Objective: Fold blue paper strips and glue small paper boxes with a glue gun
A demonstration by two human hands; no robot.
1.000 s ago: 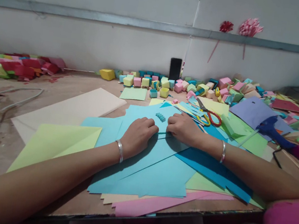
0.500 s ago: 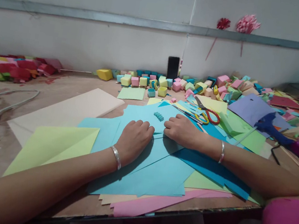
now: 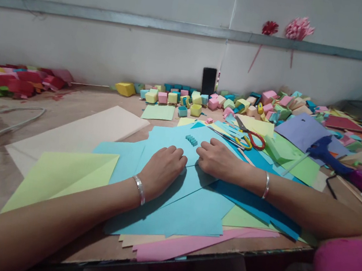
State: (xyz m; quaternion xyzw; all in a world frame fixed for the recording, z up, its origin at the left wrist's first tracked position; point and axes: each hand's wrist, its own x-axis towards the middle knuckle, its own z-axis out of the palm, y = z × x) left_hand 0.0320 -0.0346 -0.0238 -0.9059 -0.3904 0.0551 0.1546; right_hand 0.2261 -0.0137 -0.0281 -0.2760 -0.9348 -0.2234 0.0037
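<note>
Left hand (image 3: 164, 169): Lowered over the light blue sheets (image 3: 186, 215), knuckles up, the fingers curled inward. The back of the hand hid the tips; whether they pinched any paper could not be told.

Right hand (image 3: 216, 158): Faced its partner across a narrow gap, fingers gathered and bent. What, if anything, sat between finger and thumb was likewise hidden.

Blue paper: Overlapped beneath both hands and reached toward the near table edge (image 3: 89, 259), with a darker blue sheet (image 3: 260, 209) partly beneath the right forearm (image 3: 309, 205).

Teal pleats (image 3: 191, 140): Lay in a small zigzag row just beyond the gap, touching neither hand.

Fingertip work: The paired pose suggested small, close handling of paper. Such work seemed best done with the hands steadied on the sheets, pressure matched on both sides, and edges lined up before any crease was firmed.

Light touch: The pleats looked easy to crush or scatter, so short movements, with no forward sweep, appeared wisest.

Right-side clutter: Red-handled scissors (image 3: 250, 133) and yellow-handled scissors (image 3: 240, 140) lay just past the right hand, a glue gun (image 3: 338, 164) farther out; lifting rather than sliding that hand seemed the safer course.
</note>
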